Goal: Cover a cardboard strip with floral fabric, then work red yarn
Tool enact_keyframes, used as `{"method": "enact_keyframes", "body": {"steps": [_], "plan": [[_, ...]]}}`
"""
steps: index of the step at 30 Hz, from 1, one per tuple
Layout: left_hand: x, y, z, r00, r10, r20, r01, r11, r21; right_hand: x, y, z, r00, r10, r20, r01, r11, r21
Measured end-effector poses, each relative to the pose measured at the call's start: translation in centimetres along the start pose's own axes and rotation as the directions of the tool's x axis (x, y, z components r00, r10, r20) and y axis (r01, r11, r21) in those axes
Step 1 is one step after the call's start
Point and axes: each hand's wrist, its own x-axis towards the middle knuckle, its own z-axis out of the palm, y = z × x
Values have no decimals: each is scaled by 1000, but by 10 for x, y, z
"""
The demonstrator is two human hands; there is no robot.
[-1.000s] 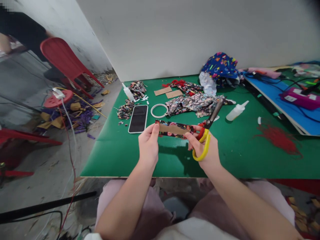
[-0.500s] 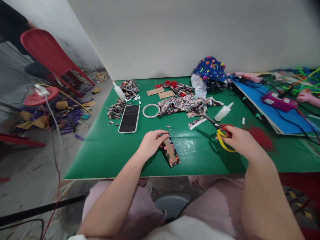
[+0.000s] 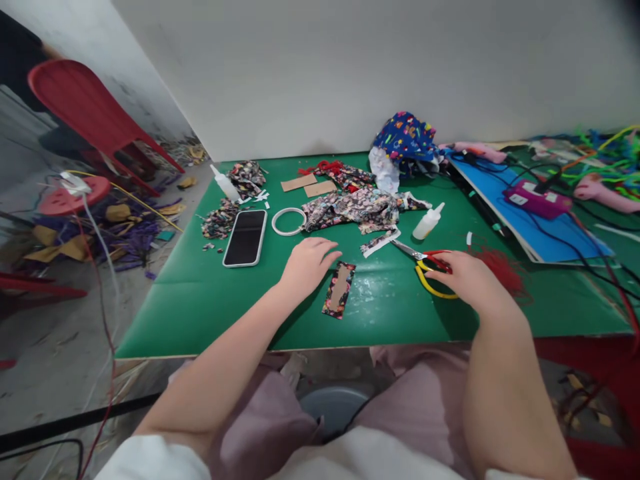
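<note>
A floral fabric strip with a brown card piece on it lies flat on the green table in front of me. My left hand hovers just left of its upper end, fingers loosely apart and holding nothing. Over to the right, my right hand grips the scissors by their red and yellow handles, low over the tabletop. Their blades point left, toward a small floral scrap with a white edge. A small white glue bottle stands beyond the scissors.
A phone, a white ring and crumpled floral fabric lie farther back. Another white bottle stands at left. Red thread, a blue board and a purple box with cables occupy the right.
My left hand has let go of the floral strip, which now lies flat and turned. The scissors have come down closer to the table, still in my right hand. The view has shifted slightly.
</note>
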Motion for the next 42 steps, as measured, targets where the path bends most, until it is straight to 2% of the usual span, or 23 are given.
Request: {"method": "enact_keyframes", "body": {"steps": [2, 5, 10, 13, 19, 22, 28, 35, 42], "plan": [[-12, 7, 4, 997, 75, -25, -71, 988, 139, 0, 0, 0, 1000, -19, -1, 19, 1000, -8], [-31, 19, 19, 984, 168, 67, -180, 948, 261, 0, -1, 0, 1000, -15, -4, 15, 1000, -22], [-42, 29, 40, 964, 174, 202, -231, 923, 309, 0, -2, 0, 1000, -7, -14, 7, 1000, 1], [-40, 27, 40, 960, 175, 219, -244, 908, 340, 0, -3, -3, 1000, -20, -22, 22, 997, 69], [-36, 22, 25, 935, 246, 254, -325, 882, 342, 0, -5, -7, 997, 14, -71, 1, 978, 208], [-37, 15, 22, 942, 256, 218, -320, 881, 349, 4, -7, -4, 997, -19, -76, 33, 981, 191], [-41, -5, 23, 960, 242, 139, -273, 913, 304, 13, -18, 7, 977, -193, -85, 207, 959, 193], [-33, -22, 18, 966, 200, 167, -247, 908, 339, 14, -34, 7, 922, -382, -60, 385, 896, 222], [-8, -45, 14, 984, 173, 47, -178, 912, 370, 21, -45, 23, 935, -326, -139, 348, 918, 188]]}}
